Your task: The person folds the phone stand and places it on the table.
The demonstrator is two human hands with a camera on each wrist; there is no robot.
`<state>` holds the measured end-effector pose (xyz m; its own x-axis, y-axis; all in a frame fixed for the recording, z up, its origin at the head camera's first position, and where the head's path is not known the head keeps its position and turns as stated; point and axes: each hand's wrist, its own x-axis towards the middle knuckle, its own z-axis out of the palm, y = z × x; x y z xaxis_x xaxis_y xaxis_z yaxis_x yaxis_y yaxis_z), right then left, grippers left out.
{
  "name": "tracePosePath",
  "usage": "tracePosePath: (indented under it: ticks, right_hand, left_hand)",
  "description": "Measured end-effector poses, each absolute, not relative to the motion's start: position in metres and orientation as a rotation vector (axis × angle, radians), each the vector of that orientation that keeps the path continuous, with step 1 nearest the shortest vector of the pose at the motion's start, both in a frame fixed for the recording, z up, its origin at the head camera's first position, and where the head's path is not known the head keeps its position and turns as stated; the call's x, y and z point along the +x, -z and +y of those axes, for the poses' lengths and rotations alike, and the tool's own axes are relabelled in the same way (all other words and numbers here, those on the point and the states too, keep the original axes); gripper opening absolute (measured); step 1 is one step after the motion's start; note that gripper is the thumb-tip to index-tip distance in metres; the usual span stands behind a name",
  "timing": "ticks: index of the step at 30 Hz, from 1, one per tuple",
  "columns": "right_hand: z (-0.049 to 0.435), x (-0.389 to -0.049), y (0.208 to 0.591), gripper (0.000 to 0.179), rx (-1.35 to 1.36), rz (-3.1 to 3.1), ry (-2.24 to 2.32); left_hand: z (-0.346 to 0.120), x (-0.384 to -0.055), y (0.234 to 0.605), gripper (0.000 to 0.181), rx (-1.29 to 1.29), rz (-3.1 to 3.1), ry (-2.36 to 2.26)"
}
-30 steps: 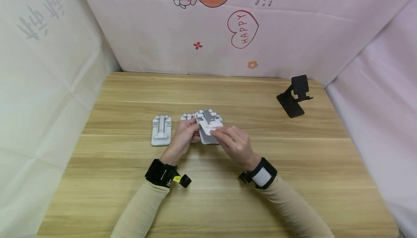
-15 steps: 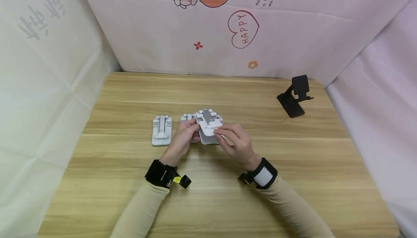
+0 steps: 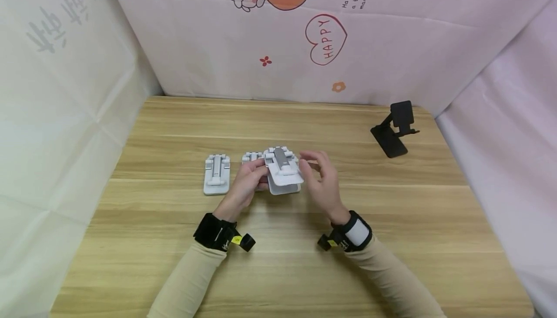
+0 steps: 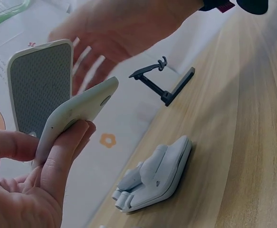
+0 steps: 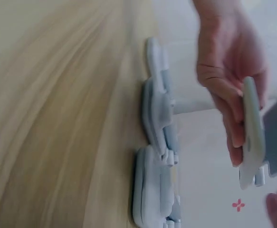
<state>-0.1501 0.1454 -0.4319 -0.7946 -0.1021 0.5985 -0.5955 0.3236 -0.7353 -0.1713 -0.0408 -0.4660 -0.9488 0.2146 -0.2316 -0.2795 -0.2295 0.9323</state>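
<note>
My left hand (image 3: 250,182) grips a white phone stand (image 3: 285,175) by its left edge, above the table. Its two plates stand apart at an angle, and the left wrist view shows a grey textured pad (image 4: 41,88) on one of them. Just right of the stand is my right hand (image 3: 324,185), fingers loosely bent with nothing held; in the left wrist view it is blurred behind the plates. Folded white phone stands lie below: one at the left (image 3: 216,175), another partly hidden behind my left hand, and a third mostly covered by the held stand.
A black phone stand (image 3: 391,129) stands unfolded at the back right of the wooden table (image 3: 278,279). White printed cloth (image 3: 209,47) hangs behind the table and along both sides.
My right hand has released the stand's front plate and moved to the right, fingers parting. The plate has shifted slightly rightward. My left hand keeps its grip in nearly the same place.
</note>
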Motion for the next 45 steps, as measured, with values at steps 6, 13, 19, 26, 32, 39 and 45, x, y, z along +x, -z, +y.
tracePosePath:
  ticks: [6,13,19,26,32,39,45]
  right_hand:
    - [0.152,-0.152,0.43,0.035,0.353,-2.393,-1.785]
    - [0.16,-0.161,0.441,0.049,0.218,-2.491,-2.068]
    - [0.163,-0.168,0.454,0.063,0.114,-2.528,-2.317]
    - [0.162,-0.17,0.454,0.061,0.144,-2.442,-2.604]
    - [0.163,-0.171,0.454,0.062,0.138,-2.432,-2.634]
    - [0.163,-0.169,0.452,0.062,0.104,-2.437,-2.626]
    - [0.163,-0.169,0.451,0.063,0.08,-2.427,-2.638]
  left_hand:
    - [-0.041,-0.171,0.465,0.04,-0.073,1.722,-2.223]
    - [-0.041,-0.172,0.467,0.041,-0.059,1.723,-2.208]
    - [-0.041,-0.172,0.466,0.041,-0.068,1.702,-2.215]
    - [-0.042,-0.174,0.467,0.042,-0.073,1.692,-2.204]
    - [-0.044,-0.173,0.465,0.041,-0.097,1.61,-2.235]
    - [-0.046,-0.172,0.459,0.029,-0.018,1.483,-2.3]
    - [-0.045,-0.171,0.457,0.046,-0.019,1.558,-2.248]
